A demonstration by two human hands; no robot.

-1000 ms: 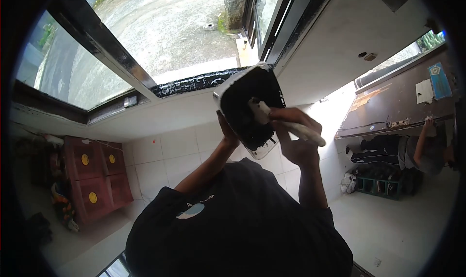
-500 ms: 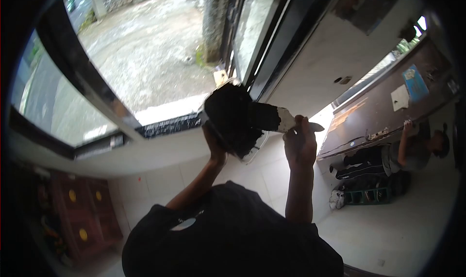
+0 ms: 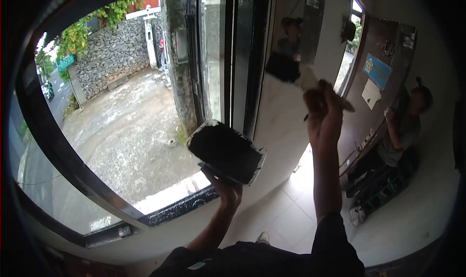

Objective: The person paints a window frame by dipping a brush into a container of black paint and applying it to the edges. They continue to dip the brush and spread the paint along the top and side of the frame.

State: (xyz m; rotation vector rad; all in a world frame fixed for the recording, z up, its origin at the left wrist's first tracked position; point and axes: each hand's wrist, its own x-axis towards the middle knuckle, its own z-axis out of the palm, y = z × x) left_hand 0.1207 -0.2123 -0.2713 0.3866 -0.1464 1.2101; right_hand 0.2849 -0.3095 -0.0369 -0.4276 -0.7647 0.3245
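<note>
- Holding a wide brush [image 3: 307, 78] aloft, upper right of centre, head black and blurred; right hand [image 3: 324, 113] clamped on its handle.
- Tray [image 3: 225, 151] at frame centre, black inside, tilted; left hand [image 3: 227, 187] gripping it from below.
- Step in hand, likely: loaded brush held clear of tray.
- Next move seems to call for steady wrist, level tray.
- Window frame [image 3: 182, 208] lower middle; another person [image 3: 407, 129] far right.

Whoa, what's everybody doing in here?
One person has black paint and a brush. Their left grip holds up a tray with the paint in it. Their right grip holds a wide paintbrush with black bristles, raised away from the tray. The window frame's bottom bar looks patchy black. Another person is by the brown door.
</note>
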